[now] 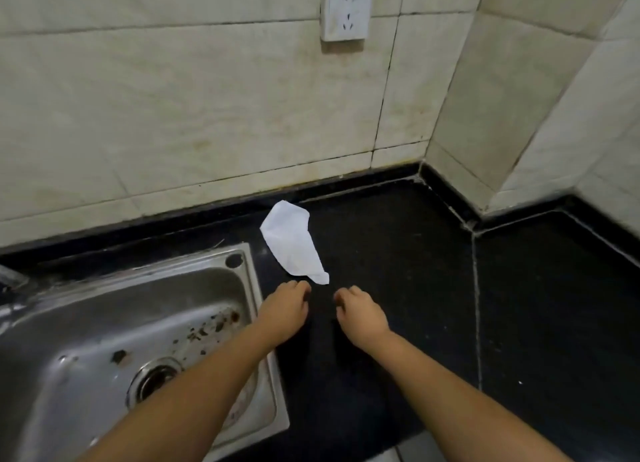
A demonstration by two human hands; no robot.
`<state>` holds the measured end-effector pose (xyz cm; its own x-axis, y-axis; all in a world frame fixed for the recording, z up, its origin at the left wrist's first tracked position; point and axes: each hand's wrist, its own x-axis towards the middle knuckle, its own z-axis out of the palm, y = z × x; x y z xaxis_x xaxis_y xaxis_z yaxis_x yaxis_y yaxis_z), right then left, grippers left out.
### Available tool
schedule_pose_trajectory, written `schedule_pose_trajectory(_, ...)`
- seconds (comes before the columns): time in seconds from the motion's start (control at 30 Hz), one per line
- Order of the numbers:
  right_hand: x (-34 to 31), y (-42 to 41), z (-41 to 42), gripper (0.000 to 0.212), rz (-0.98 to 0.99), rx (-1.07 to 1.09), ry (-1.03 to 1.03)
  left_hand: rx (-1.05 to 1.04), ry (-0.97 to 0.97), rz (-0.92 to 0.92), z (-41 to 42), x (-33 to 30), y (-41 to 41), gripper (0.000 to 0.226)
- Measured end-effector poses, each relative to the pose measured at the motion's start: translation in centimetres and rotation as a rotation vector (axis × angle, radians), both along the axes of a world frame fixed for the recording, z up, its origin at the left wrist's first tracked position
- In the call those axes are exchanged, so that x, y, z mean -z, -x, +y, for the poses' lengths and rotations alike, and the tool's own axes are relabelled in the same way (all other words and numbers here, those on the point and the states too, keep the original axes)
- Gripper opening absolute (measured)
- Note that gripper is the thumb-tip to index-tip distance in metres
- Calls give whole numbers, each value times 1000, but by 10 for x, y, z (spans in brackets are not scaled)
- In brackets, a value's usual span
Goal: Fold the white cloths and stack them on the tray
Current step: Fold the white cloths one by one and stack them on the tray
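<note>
One crumpled white cloth (292, 243) lies on the black counter (398, 254), just right of the sink and near the back wall. My left hand (285, 311) hovers just below the cloth's near tip with its fingers curled down. My right hand (360, 314) is beside it, a little to the right, its fingers curled the same way. I see nothing held in either hand. The strip of counter between the two hands looks darker; I cannot tell whether that is shadow or an object. No tray shows in the view.
A steel sink (121, 340) with debris near its drain fills the left; my left forearm crosses its right rim. Tiled walls meet in a corner at the back right, with a socket (346, 10) high on the back wall. The counter runs on to the right.
</note>
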<state>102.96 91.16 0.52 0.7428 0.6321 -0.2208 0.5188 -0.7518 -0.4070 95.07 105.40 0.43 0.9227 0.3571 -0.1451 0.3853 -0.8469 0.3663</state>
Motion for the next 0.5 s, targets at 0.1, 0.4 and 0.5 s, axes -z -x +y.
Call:
schedule_pose_trajectory(0.1,16,-22,39,40,42,152,-51,58,-82,-8,26,18,-30,38)
schedule_pose_trajectory(0.4,53,-46,73,24,-28,190,-38,181,-159,4,49,51,-72,32)
schedule_pose_trajectory(0.5,45,-44,60,16,50,241,-178,177,-150,-45,46,46,-72,24)
